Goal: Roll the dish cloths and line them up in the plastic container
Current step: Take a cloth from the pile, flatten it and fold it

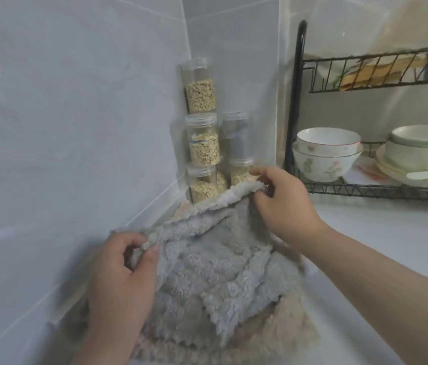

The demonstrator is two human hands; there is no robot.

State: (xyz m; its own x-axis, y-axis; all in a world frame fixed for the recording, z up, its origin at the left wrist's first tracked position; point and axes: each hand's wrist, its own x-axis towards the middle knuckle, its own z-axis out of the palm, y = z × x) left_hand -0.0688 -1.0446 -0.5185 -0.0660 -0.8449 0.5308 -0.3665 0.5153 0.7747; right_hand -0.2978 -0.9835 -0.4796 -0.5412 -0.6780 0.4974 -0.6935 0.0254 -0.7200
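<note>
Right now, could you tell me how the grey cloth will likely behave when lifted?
Probably floppy: the grey cloth sags in folds between the left hand and right hand pinching its edge. Likely light, since fingertip pinches hold it up. Its fluffy pile should grip, not slip.

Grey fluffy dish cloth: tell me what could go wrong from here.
The right hand pinches a far corner of the grey fluffy dish cloth right beside the stacked clear plastic jars of grain; a tug could topple them. The beige fluffy cloth underneath may drag along where the left hand grips the near edge.
</note>
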